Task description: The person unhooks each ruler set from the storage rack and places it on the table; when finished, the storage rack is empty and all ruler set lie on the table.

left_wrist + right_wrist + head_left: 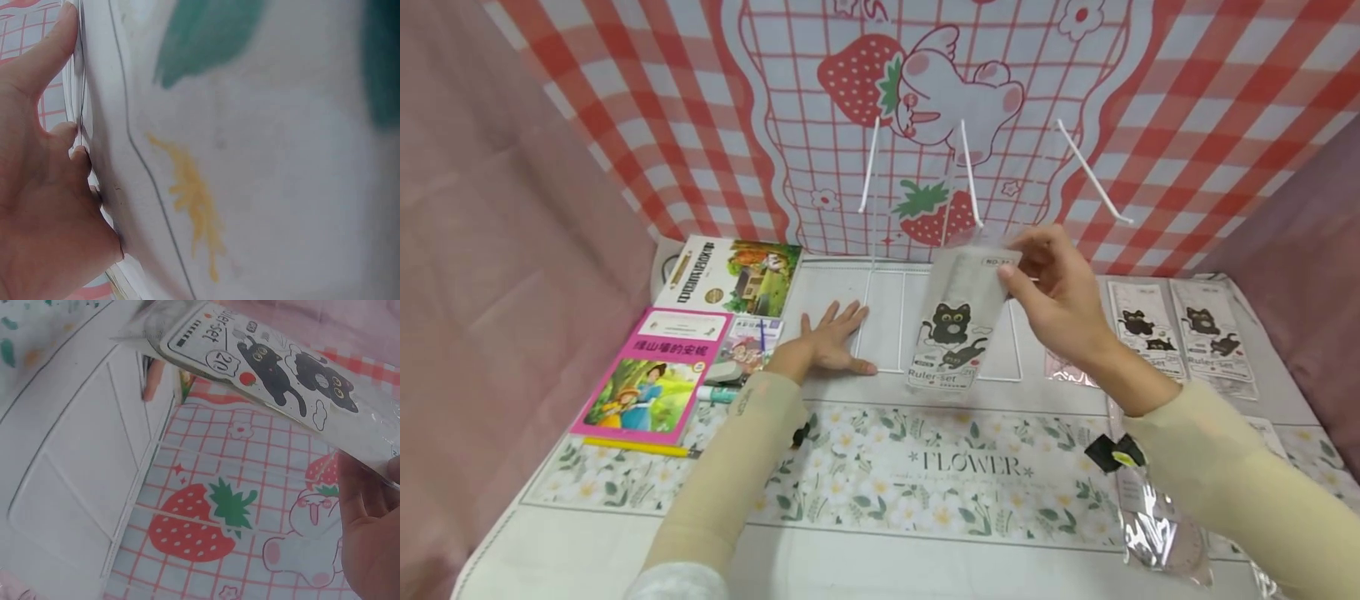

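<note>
My right hand [1060, 296] pinches the upper right edge of a clear ruler-set packet [951, 321] printed with black cats. The packet hangs tilted, its top overlapping the tip of the middle white hook [968, 175] in the head view. In the right wrist view the same packet [281, 369] stretches across the top, with my fingers at its end. My left hand [835, 337] rests on the table with fingers spread, over the left side of the white wire rack's base [887, 371]. The left wrist view shows this hand [50, 181] against the pale cloth.
Two more hooks, left [870, 167] and right [1093, 171], jut forward. Books [655, 375], a yellow pencil [636, 447] and a teal marker [717, 395] lie left. More ruler-set packets [1213, 333] lie right, with a shiny packet [1161, 525] nearer the front. A checkered cloth [685, 108] hangs behind.
</note>
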`<state>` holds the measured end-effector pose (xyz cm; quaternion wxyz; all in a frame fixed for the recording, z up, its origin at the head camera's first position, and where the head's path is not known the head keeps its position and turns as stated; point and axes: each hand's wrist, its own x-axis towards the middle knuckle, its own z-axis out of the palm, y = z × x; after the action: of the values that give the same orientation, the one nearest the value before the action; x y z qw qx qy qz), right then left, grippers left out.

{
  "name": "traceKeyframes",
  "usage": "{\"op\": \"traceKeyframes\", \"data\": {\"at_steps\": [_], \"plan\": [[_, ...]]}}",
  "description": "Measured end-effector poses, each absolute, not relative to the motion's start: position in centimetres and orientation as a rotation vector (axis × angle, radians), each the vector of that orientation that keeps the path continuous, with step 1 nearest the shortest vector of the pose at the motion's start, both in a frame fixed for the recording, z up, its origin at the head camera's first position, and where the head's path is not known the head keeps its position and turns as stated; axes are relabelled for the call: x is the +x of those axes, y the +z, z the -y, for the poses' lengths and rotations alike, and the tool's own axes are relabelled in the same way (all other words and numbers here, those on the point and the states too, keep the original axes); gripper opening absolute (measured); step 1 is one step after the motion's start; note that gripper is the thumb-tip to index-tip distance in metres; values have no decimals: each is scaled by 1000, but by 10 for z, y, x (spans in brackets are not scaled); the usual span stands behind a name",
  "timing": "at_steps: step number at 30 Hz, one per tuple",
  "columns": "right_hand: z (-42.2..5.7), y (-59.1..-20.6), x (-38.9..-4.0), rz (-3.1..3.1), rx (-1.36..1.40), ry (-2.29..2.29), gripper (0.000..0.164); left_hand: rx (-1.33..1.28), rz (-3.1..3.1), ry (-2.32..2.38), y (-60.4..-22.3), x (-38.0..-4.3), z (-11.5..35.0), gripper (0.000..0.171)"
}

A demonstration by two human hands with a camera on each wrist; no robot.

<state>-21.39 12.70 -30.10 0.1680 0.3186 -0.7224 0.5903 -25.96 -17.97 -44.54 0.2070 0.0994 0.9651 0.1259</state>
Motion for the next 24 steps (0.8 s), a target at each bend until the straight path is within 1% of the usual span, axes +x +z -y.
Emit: {"op": "traceKeyframes", "data": {"at_steps": [3, 7, 12, 17, 24], "plan": [[-139, -305, -213, 2132, 894, 1663, 25, 284, -2691, 349, -445, -260, 180, 114], [-166, -321, -217, 2370, 827, 1646, 25, 285, -2693, 346, -446, -260, 180, 113], [-208, -346, -223, 2680, 678, 1619, 26, 288, -2686, 354, -444, -261, 180, 113], [-249, -369, -225, 2821, 535, 1532, 27, 291, -2683, 353, -442, -262, 180, 113], [-289, -395, -225, 3034, 369, 1389, 37, 300, -2681, 366, -443, -260, 181, 113]]}}
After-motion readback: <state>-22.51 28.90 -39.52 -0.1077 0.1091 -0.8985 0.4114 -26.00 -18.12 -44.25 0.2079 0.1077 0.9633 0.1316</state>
